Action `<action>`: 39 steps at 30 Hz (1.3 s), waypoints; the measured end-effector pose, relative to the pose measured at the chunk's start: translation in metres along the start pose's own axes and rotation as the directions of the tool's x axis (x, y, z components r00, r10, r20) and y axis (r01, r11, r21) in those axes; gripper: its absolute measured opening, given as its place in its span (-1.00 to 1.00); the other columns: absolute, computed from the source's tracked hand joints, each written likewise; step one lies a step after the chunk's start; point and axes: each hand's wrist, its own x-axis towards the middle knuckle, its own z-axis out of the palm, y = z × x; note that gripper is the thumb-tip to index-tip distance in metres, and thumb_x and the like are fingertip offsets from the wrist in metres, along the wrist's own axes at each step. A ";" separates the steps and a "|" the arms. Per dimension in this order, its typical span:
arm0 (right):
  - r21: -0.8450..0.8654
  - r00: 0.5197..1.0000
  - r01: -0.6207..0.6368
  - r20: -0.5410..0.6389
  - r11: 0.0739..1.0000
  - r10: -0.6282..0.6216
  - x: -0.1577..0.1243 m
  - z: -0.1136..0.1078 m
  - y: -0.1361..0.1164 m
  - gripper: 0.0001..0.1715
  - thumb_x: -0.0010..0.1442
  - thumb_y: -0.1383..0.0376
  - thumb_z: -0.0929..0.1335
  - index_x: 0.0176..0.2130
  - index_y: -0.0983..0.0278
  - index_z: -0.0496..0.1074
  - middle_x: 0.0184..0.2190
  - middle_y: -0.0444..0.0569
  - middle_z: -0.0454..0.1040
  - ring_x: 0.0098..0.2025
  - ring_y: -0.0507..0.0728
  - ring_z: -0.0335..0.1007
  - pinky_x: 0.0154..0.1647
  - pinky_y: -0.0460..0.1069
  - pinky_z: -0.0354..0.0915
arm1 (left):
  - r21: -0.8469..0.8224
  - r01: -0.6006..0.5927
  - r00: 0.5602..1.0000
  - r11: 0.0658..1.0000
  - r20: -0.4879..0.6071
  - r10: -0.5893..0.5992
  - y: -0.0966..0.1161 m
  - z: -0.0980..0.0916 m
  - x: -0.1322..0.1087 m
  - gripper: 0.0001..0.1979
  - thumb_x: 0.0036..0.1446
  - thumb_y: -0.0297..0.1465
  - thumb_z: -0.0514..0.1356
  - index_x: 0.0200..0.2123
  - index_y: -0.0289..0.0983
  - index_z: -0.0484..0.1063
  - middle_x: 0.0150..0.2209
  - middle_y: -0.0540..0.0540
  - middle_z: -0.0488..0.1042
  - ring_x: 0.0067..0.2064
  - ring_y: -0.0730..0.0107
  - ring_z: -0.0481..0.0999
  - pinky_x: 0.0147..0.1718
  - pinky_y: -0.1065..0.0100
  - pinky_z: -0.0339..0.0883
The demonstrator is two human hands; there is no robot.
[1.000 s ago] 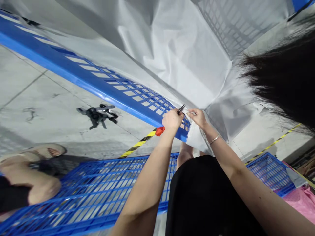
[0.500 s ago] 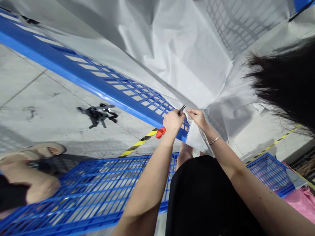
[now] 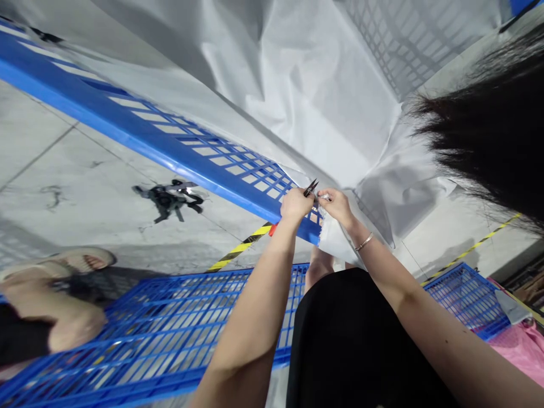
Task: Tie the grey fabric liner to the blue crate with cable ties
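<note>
Small dark thread snips point(image 3: 311, 187) stick up out of my left hand point(image 3: 296, 204), their pointed blades slightly apart. That hand is closed around them at the corner of a large blue plastic basket point(image 3: 178, 164). Close beside it, my right hand point(image 3: 338, 205) pinches the frayed edge of a white fabric sheet point(image 3: 335, 235). A whitish tuft shows at its fingertips; whether this is loose thread or cloth I cannot tell. The sheet lines the basket and spreads in folds beyond my hands. A bit of something red point(image 3: 272, 229) peeks out by my left wrist.
Under me lies a blue slatted crate point(image 3: 170, 323), with another blue crate point(image 3: 467, 297) to the right. A person's dark hair point(image 3: 501, 130) fills the right side. Another person's leg and sandal point(image 3: 85, 260) are at left. Black-yellow tape point(image 3: 240, 247) marks the floor.
Both hands have shifted slightly left. The right fingers have curled in more tightly at the fabric edge. Less of the red thing shows, and the dark hair reaches farther left.
</note>
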 end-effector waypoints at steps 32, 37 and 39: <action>0.380 0.992 0.022 0.105 0.925 -0.067 -0.002 0.008 0.020 -0.73 0.03 0.18 0.38 -0.31 0.26 0.28 -0.43 -0.16 0.43 -0.38 0.00 0.38 -0.23 -0.08 0.35 | 0.096 -0.161 0.975 0.982 -0.140 0.173 -0.012 -0.001 -0.020 -0.62 0.17 -0.41 0.05 0.04 -0.25 0.43 -0.06 -0.29 0.56 0.05 0.02 0.50 -0.04 0.20 0.36; 0.423 0.983 -0.173 0.130 0.889 0.129 -0.006 0.008 0.022 -0.45 -0.17 0.35 0.45 -0.15 0.25 0.24 -0.45 -0.25 0.42 -0.46 -0.02 0.34 -0.39 -0.11 0.33 | -0.053 -0.294 0.947 0.954 -0.154 0.283 -0.024 -0.003 -0.021 -0.65 0.14 -0.39 0.10 -0.01 -0.26 0.46 -0.09 -0.21 0.57 -0.03 0.15 0.53 -0.06 0.25 0.36; 0.462 0.980 -0.197 0.086 0.865 0.177 -0.004 0.007 0.023 -0.46 -0.14 0.39 0.42 -0.12 0.26 0.24 -0.42 -0.21 0.43 -0.43 -0.01 0.37 -0.34 -0.09 0.35 | -0.194 -0.404 0.914 0.894 -0.074 0.398 -0.032 -0.006 -0.022 -0.68 0.10 -0.34 0.16 -0.06 -0.26 0.48 -0.18 -0.12 0.59 -0.13 0.25 0.55 -0.11 0.32 0.38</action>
